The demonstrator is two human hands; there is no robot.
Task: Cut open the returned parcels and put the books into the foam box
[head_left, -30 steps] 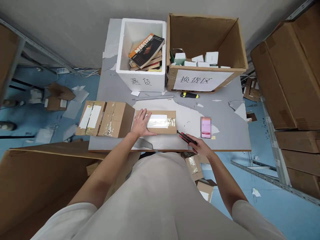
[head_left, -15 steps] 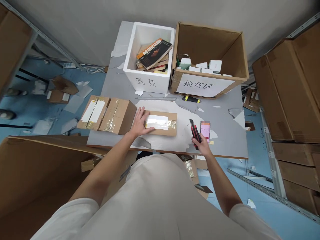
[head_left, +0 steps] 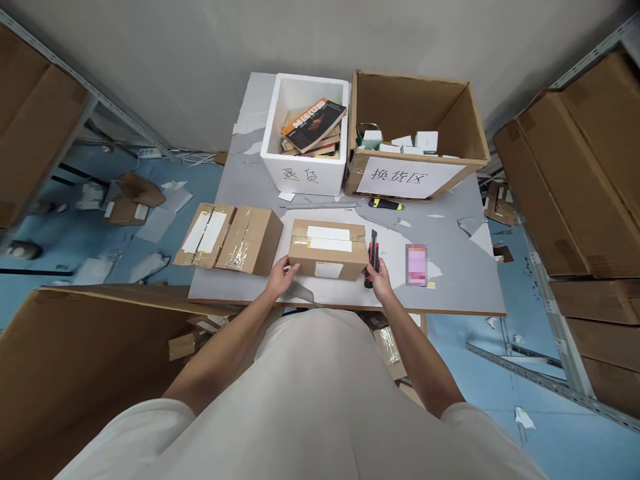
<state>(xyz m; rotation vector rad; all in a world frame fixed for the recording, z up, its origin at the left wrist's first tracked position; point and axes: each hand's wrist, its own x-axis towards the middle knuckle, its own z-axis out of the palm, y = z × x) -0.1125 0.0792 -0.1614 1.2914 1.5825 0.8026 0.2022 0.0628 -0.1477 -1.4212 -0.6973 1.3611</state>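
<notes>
Since the earlier frame, our left hand (head_left: 281, 276) has come off the top of the long brown cardboard box (head_left: 329, 233) to its near left corner, and our right hand (head_left: 381, 283) has moved in from beside the phone to its right end; the box now shows more of its near side. It lies just forward of and between our hands, long axis running left to right across us; neither hand is clearly nearer, each being at one end. Our left fingers and thumb grasp their corner; our right hand clasps the black-and-red box cutter (head_left: 374, 250), blade end pointing away from us, fingers at the box's right corner; we cannot tell whether the box is off the grey tabletop (head_left: 460, 267). Farther right lies the pink-screened phone (head_left: 417, 265); to the left stands a taped brown carton (head_left: 243, 240).
</notes>
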